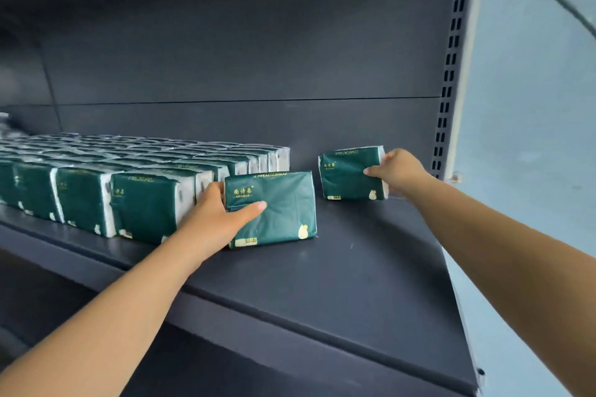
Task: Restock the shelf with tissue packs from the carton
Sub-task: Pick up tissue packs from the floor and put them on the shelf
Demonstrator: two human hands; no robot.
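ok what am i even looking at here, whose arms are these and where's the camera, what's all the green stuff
There is no machine here: these are a person's two bare arms, filmed by one wide-angle camera worn on their head, looking forward and down. That is why the arms seem to reach out from the bottom of the picture.

The dark surface is a shop shelf. The rows of tissue packs on the left are green packs already stocked, standing upright side by side.

The left hand grips one front tissue pack, setting it beside the rows. The right hand holds a second pack further back, standing apart from the rows. The carton they come from is not in view.
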